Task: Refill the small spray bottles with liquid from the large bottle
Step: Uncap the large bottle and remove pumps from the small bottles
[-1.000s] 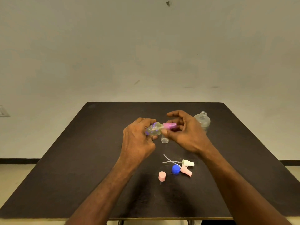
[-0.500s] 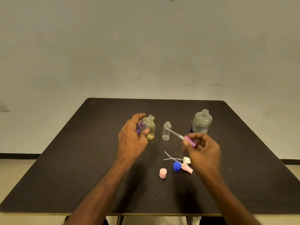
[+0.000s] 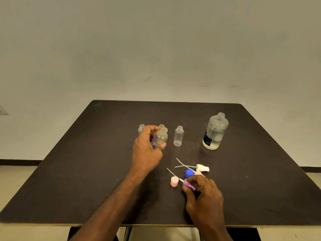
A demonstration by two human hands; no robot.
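Note:
My left hand grips a small clear bottle with purple print, uncapped and upright near the table's middle. Two more small open bottles peek out behind it, one on its left and one just behind. Another clear small bottle stands to its right. The large bottle, uncapped with a little liquid at the bottom, stands at the right. My right hand holds a purple spray head low over the table, its thin tube pointing up-left.
A white spray head with a tube, a pink spray head, a blue cap and a pink cap lie near the front of the dark table. The table's front edge is just below my wrists.
The purple spray head has come off the small bottle. My right hand carried it down and toward me, beside the loose caps. My left hand stood the bottle upright.

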